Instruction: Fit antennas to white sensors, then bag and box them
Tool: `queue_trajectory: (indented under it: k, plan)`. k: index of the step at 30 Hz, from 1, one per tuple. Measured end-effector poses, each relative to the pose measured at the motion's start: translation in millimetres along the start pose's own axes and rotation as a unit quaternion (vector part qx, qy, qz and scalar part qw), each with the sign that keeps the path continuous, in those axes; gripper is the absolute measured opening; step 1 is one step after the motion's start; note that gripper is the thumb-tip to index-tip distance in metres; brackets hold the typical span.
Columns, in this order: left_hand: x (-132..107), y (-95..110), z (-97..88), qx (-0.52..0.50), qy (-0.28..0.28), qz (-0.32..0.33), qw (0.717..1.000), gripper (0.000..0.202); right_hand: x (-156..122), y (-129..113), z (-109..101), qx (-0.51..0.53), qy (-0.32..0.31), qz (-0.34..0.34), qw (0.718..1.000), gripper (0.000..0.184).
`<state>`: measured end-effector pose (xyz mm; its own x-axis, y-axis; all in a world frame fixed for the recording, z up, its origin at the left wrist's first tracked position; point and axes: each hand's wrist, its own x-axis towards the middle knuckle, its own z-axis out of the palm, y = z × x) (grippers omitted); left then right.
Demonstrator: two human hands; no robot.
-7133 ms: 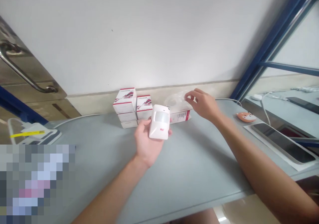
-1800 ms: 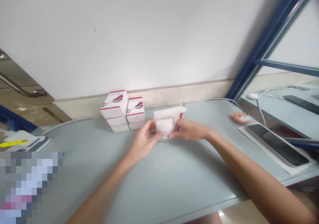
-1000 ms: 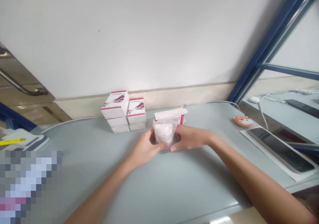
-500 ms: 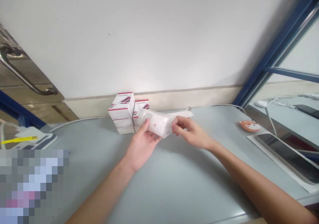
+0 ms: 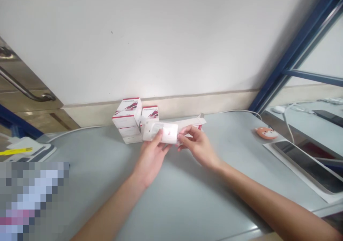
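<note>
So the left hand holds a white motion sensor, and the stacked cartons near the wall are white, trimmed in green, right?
Not quite: the stacked cartons are trimmed in red, as the head view shows. They are white and near the wall, and the left hand does hold the white motion sensor.

White wall at far side, 2 small dark marks on its left half, beige skirting below, grey tabletop with glare near right, brown panel with metal handle far left, blue frame right.
</note>
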<state>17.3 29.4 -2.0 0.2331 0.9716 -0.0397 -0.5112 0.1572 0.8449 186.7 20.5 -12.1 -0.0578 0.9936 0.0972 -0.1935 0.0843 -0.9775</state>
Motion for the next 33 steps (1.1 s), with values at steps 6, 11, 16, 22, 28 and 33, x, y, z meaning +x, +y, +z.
queue_trajectory:
  k: [6, 11, 16, 22, 28, 33]
  plan:
    - [1, 6, 0.1, 0.066, -0.028, 0.058, 0.996, 0.08, 7, -8, -20, 0.105, 0.029, 0.097, 0.989, 0.038]
    - [8, 12, -13.0, 0.219, -0.003, 0.15, 0.964, 0.097, 10, -24, -28, 0.162, -0.005, 0.145, 0.976, 0.042]
    - [15, 25, -29.8, 0.423, 0.007, 0.378, 0.823, 0.074, 14, -31, -37, 0.166, -0.04, 0.16, 0.972, 0.016]
    - [10, 22, -31.8, 0.571, -0.008, 0.408, 0.712, 0.033, 19, -28, -45, 0.047, -0.039, 0.056, 0.997, 0.025]
    - [6, 13, -17.5, 0.468, 0.074, 0.234, 0.849, 0.038, 20, -26, -44, -0.125, -0.007, -0.051, 0.991, 0.03]
    - [6, 13, -17.1, 0.359, 0.097, 0.081, 0.925, 0.052, 19, -26, -41, -0.197, -0.01, -0.096, 0.976, 0.028]
